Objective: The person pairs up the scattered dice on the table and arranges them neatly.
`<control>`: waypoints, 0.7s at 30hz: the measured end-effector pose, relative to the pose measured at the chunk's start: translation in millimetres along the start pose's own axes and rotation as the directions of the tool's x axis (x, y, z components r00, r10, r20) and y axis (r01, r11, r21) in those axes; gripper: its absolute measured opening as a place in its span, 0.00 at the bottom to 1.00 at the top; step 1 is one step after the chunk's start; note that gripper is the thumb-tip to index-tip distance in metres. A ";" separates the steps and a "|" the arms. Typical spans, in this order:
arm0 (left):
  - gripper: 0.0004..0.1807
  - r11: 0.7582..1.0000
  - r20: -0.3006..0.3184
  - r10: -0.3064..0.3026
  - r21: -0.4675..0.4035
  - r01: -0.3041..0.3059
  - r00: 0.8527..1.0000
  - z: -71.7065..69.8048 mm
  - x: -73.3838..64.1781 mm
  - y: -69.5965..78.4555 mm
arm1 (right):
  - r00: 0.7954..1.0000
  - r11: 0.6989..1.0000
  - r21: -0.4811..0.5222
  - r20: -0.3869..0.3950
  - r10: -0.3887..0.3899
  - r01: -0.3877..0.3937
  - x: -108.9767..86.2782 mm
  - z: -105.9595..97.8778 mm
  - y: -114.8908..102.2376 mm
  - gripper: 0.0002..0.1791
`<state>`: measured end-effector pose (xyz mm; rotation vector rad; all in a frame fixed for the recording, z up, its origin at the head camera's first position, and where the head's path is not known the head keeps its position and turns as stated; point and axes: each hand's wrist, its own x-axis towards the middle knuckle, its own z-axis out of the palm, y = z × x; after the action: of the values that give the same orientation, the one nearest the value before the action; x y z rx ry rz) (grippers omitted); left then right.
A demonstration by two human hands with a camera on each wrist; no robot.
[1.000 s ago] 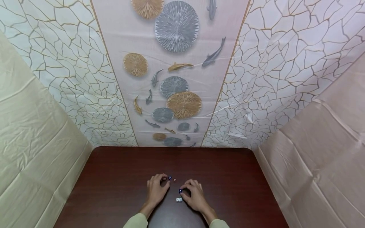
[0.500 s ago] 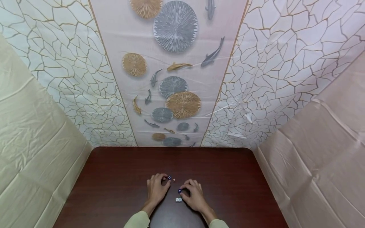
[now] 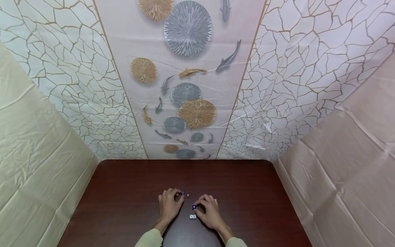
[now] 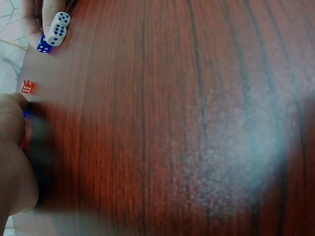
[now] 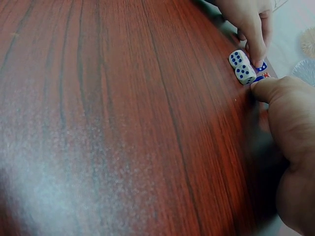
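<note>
My left hand (image 3: 169, 204) pinches a blue die (image 3: 182, 192) with white dots between thumb and fingers, low at the table. Just right of that die lies a small red die (image 3: 188, 195); another red die (image 3: 175, 188) shows partly behind the left fingers. My right hand (image 3: 211, 212) pinches a second blue die (image 3: 194, 207), nearer the body. Two white dice (image 3: 192, 216) with blue dots sit side by side, touching, in front of the right thumb. In the left wrist view the left hand (image 4: 15, 152) hides most of its blue die.
The dark red-brown wooden table (image 3: 129, 178) has rounded far corners. A patterned cloth (image 3: 197, 85) with fish and discs hangs behind it. Beige cloth walls (image 3: 345, 154) close in both sides.
The head view shifts very slightly. Both hands keep their pinch on the blue dice, and the other dice stay in place.
</note>
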<state>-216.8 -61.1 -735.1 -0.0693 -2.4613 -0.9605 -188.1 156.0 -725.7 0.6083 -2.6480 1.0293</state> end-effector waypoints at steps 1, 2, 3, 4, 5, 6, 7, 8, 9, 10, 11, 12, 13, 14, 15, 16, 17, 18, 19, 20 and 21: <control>0.11 1.000 0.002 0.000 0.001 0.000 1.000 0.0 -0.1 -0.3 | 1.000 1.000 0.000 0.000 0.001 -0.001 0.1 0.1 0.2 0.13; 0.11 1.000 0.004 0.001 0.000 -0.001 1.000 -0.1 -0.4 -0.7 | 1.000 1.000 0.000 0.003 0.004 -0.004 0.2 0.1 0.3 0.13; 0.10 1.000 0.007 0.001 -0.004 -0.001 1.000 -0.1 -0.7 -1.2 | 1.000 1.000 -0.001 0.007 0.008 -0.008 0.2 0.1 0.4 0.13; 0.10 1.000 0.016 0.000 -0.014 0.000 1.000 -0.3 -1.3 -1.9 | 1.000 1.000 0.002 0.010 0.012 -0.012 0.1 0.0 0.3 0.13; 0.10 1.000 0.024 -0.001 -0.024 0.001 1.000 -0.7 -2.0 -2.7 | 1.000 1.000 0.006 0.014 0.017 -0.017 0.0 -0.3 0.2 0.13; 0.09 0.999 0.032 -0.002 -0.036 0.003 0.999 -1.2 -2.8 -3.6 | 1.000 1.000 0.008 0.017 0.022 -0.022 -0.2 -0.4 0.0 0.13; 0.09 0.999 0.041 0.000 -0.049 0.002 0.999 -1.9 -3.6 -4.5 | 0.999 1.000 0.011 0.019 0.025 -0.026 -0.3 -0.5 0.0 0.12; 0.09 0.998 0.048 0.005 -0.063 -0.002 0.999 -2.8 -4.6 -5.3 | 0.999 1.000 0.012 0.021 0.028 -0.028 -0.4 -0.7 -0.2 0.13; 0.09 0.997 0.054 0.011 -0.077 -0.007 0.998 -3.9 -5.6 -5.9 | 0.999 1.000 0.012 0.020 0.029 -0.029 -0.4 -0.8 -0.2 0.13; 0.09 0.996 0.054 0.024 -0.081 -0.020 0.998 -5.1 -6.6 -6.5 | 0.999 1.000 0.011 0.018 0.028 -0.028 -0.5 -0.8 -0.2 0.13; 0.10 0.996 0.050 0.041 -0.083 -0.037 0.998 -6.4 -7.7 -7.0 | 0.999 1.000 0.009 0.016 0.027 -0.028 -0.5 -0.8 -0.2 0.13; 0.10 0.995 0.044 0.059 -0.086 -0.055 0.997 -7.6 -9.0 -7.3 | 1.000 1.000 0.008 0.013 0.025 -0.025 -0.4 -0.8 -0.2 0.13; 0.11 0.994 0.037 0.079 -0.084 -0.076 0.996 -8.9 -10.3 -7.5 | 1.000 1.000 0.007 0.010 0.022 -0.022 -0.3 -0.8 -0.2 0.13; 0.11 0.993 0.032 0.096 -0.078 -0.093 0.995 -10.4 -11.7 -7.4 | 1.000 1.000 0.004 0.009 0.020 -0.020 -0.1 -0.9 -0.3 0.13; 0.12 0.991 0.026 0.113 -0.073 -0.111 0.993 -11.7 -13.3 -7.4 | 1.000 1.000 0.003 0.007 0.017 -0.018 -0.1 -0.8 -0.3 0.13; 0.12 0.990 0.020 0.129 -0.067 -0.127 0.991 -12.9 -15.0 -7.4 | 1.000 1.000 0.001 0.006 0.015 -0.015 0.0 -0.8 -0.5 0.13; 0.13 0.988 0.021 0.140 -0.069 -0.138 0.990 -14.2 -16.8 -7.4 | 1.000 1.000 0.002 0.005 0.014 -0.014 0.1 -0.8 -0.7 0.13; 0.13 0.987 0.020 0.153 -0.062 -0.151 0.988 -15.3 -18.7 -7.4 | 1.000 1.000 0.002 0.003 0.012 -0.012 0.0 -0.6 -0.7 0.13; 0.13 0.985 0.025 0.162 -0.058 -0.161 0.986 -16.5 -20.6 -7.3 | 1.000 1.000 0.002 0.002 0.011 -0.011 0.0 -0.5 -0.8 0.13; 0.13 0.984 0.031 0.173 -0.054 -0.172 0.984 -17.3 -22.2 -7.3 | 1.000 1.000 0.002 -0.001 0.010 -0.010 0.0 -0.4 -0.8 0.13; 0.14 0.981 0.036 0.187 -0.050 -0.185 0.982 -17.9 -23.8 -7.4 | 1.000 1.000 0.002 -0.004 0.008 -0.008 0.0 -0.2 -0.6 0.13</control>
<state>-189.9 -75.2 -739.4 -0.3316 -2.4178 -0.9425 -187.8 155.7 -725.2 0.5961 -2.6487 1.0342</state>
